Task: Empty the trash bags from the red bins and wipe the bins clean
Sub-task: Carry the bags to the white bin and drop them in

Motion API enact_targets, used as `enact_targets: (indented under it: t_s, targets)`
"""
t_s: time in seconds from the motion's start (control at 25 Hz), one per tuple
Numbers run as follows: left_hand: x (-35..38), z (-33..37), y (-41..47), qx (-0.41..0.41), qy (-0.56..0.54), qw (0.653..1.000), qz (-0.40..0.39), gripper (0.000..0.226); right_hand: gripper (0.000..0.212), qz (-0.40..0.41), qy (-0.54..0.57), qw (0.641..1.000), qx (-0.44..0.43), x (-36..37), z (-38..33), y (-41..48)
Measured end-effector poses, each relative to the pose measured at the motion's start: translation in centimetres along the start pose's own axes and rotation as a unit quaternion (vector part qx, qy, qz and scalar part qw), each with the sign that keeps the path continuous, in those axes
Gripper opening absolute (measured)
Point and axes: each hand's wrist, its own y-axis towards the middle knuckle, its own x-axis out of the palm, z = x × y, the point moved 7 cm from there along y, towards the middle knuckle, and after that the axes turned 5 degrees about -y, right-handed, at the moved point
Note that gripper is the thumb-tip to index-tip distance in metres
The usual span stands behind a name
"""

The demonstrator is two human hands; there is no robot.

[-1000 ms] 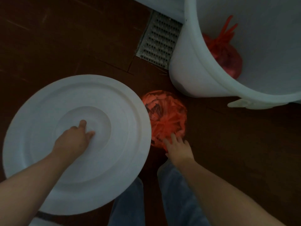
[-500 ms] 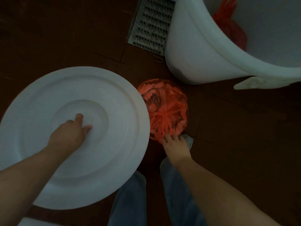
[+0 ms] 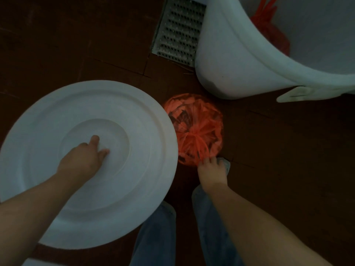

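Right hand: fingertips on gathered plastic at 5 o'clock edge of tied red bag on floor; grip unclear. Left hand, 9 o'clock of bag: fingers bent into white lid recess, hold unclear. White bucket at 1 o'clock holds second red bag. Risk: lifting by few strands tears thin plastic, spills trash; lid rim overlapping bag may snag it.

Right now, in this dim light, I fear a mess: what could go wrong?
The right hand only touches the near edge of the tied red trash bag, away from its knot; lifted there, the plastic might tear or slip. The left hand meets the white lid only at its centre; the lid could tilt onto the bag.
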Motion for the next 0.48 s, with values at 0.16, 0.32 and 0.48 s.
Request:
enact_targets:
  t_s: [0.16,0.32,0.48]
  targets:
    - [-2.2,-0.2,-2.6,0.002,-0.015,1.0,-0.002,0.055,0.036,0.075,0.036,0.996,-0.041,-4.7,1.2,-2.6]
    - [-6.5,0.1,-5.4,0.013,-0.018,0.999,0.024,0.058,0.027,0.089,0.085,0.987,-0.103,-10.2,2.9,-3.8]
    - [-10.2,0.3,-6.3,0.012,-0.003,0.999,0.031,0.06,0.021,0.124,0.175,0.973,-0.086,-15.7,4.3,-3.6]
